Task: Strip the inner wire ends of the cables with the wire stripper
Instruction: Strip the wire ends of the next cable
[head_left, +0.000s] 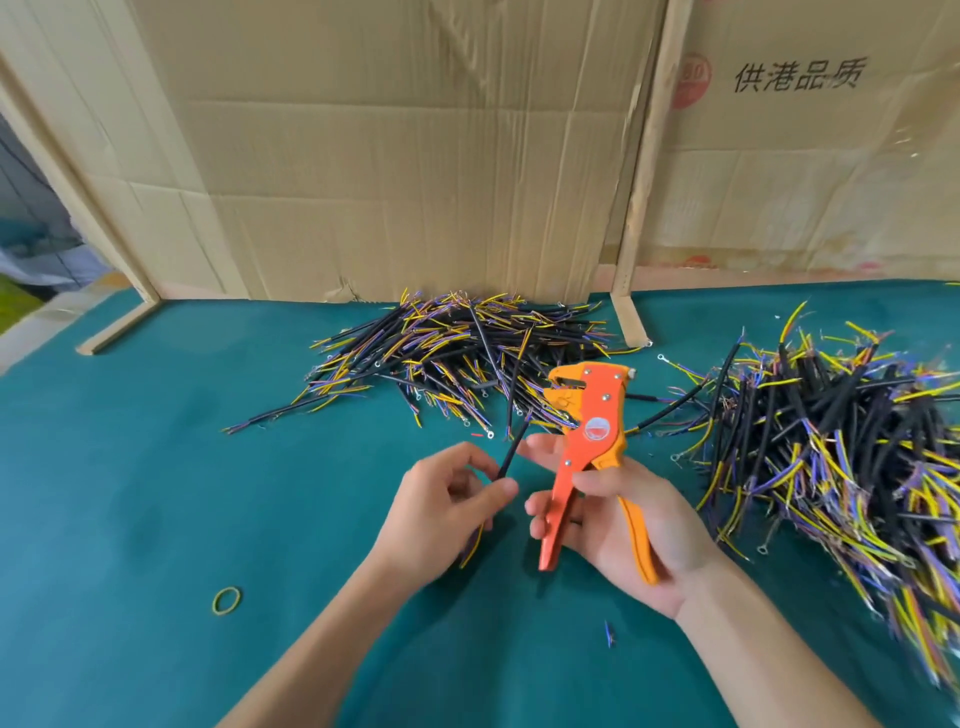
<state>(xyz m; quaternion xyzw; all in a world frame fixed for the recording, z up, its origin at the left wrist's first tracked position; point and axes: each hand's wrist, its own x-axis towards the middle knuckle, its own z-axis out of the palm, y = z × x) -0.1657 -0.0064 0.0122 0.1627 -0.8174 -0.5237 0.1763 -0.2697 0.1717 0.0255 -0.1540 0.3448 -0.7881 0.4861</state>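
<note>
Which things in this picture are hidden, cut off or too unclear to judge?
- Cable: its lower end is hidden behind the left hand.
- Right pile: cut off by the right edge and blurred there.
- Stripper: the right hand covers part of its handles.
- Far pile: its wire ends are too small to tell stripped from unstripped.

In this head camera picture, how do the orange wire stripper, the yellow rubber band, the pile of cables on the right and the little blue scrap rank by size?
1. Right cable pile, largest by far.
2. Wire stripper.
3. Rubber band.
4. Blue scrap, smallest.
The gaps are wide, so nearness to the camera does not change the order.
</note>
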